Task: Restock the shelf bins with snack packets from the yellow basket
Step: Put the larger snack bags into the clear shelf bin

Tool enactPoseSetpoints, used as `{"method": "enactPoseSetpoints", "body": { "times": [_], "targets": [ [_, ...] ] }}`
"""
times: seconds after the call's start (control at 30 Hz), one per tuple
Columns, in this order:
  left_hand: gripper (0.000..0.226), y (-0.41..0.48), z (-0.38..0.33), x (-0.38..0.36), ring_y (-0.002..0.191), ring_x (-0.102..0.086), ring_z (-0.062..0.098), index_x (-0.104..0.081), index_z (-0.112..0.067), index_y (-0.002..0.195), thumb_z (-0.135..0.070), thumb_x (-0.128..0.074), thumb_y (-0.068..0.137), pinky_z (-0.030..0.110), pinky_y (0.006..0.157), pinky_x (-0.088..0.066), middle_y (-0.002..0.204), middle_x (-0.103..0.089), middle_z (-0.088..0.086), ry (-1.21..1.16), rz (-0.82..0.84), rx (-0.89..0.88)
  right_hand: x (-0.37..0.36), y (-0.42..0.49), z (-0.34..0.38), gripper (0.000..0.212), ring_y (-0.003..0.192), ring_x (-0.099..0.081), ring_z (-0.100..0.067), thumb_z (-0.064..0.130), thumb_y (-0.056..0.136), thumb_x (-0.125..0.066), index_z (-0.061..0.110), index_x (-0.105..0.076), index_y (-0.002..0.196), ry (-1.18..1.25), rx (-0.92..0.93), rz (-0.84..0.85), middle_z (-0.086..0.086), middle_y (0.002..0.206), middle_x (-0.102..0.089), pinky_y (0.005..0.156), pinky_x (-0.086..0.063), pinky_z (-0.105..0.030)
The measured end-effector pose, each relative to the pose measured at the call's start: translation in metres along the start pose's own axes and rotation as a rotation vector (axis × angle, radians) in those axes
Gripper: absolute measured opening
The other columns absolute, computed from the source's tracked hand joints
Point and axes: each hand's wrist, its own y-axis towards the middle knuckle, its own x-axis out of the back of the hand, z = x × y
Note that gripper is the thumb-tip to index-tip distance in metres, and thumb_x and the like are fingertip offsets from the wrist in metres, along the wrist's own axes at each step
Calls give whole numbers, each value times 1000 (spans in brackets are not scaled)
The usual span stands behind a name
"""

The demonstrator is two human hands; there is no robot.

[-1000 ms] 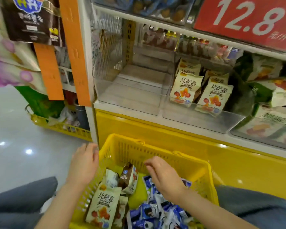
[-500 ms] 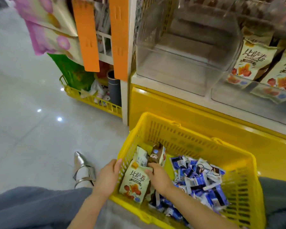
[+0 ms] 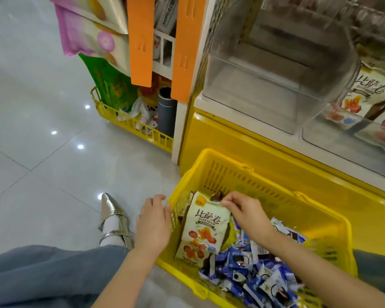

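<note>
Fingers [image 3: 228, 202]: right hand [image 3: 248, 215] pinches cream packet [image 3: 203, 230] top edge | left hand [image 3: 153, 223] slack on yellow basket [image 3: 265, 183] rim

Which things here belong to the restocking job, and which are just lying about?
Job: yellow basket; cream packet, pinched at its top by the right hand; blue packets; clear bin; left hand at the basket's rim.
Lying about: orange strips; grey tube; low yellow rack; pink bags; silver shoe.
</note>
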Motion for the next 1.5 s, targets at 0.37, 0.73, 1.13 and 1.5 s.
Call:
{"method": "enactPoseSetpoints", "body": {
  "times": [0.37, 0.73, 1.13, 1.5],
  "targets": [
    [65, -2, -47, 41, 84, -69, 6, -50, -31, 110, -39, -79, 53, 17, 63, -54, 91, -72, -14, -888, 500, 27, 43, 23, 42, 14, 70, -68, -7, 17, 92, -54, 12, -65, 85, 483, -44, 197, 3, 74, -73, 58, -52, -15],
    [43, 10, -33, 44, 71, -69, 5, -51, -33, 98, -29, -81, 66, 20, 55, -55, 89, -68, -10, -793, 197, 146, -48, 11, -61, 19, 109, -59, -17, 18, 94, -54, 9, -58, 110, 344, -409, 220, -7, 119, -62, 87, -46, -20],
    [46, 10, -31, 38, 78, -71, 10, -50, -39, 95, -34, -81, 61, 22, 55, -55, 90, -70, -8, -783, 186, 208, -118, -18, -85, 24, 94, -57, -18, 32, 85, -67, 17, -59, 101, -30, -399, 219, -4, 112, -59, 76, -46, -28],
    [51, -4, -51, 47, 82, -69, 13, -48, -29, 108, -30, -80, 68, 21, 56, -55, 97, -68, -3, -717, 126, 130, -37, -23, -72, 17, 55, -48, -8, 32, 94, -54, 20, -45, 102, -134, -151, 126, 9, 68, -52, 45, -34, -19]
  ]
}}
